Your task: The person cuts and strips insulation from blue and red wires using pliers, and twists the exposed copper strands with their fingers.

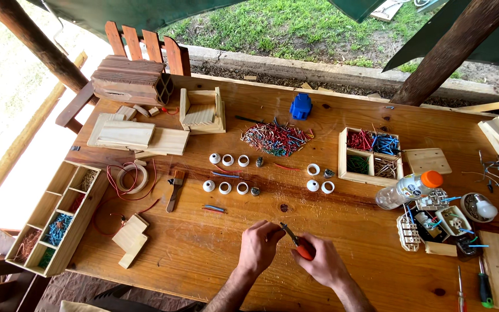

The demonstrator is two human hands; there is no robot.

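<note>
Outdoors under a timber shelter, your wooden bench (203, 248) carries sorted stock. Your right hand (326, 267) grips orange-handled pliers (297, 241), fingers wrapped shut round the handles, nose pointing up-left. Your left hand (259, 245) meets that nose, fingers pinched together at the tip, likely steadying something too small to make out. Both hands sit at the near edge, close to you, probably for a clear look. Beyond them lie white rings (226, 173) in two rows, a heap of coloured wire pieces (276, 139) and a divided box (369, 157) with wires kept by colour. A bottle (408, 189) lies right.
</note>
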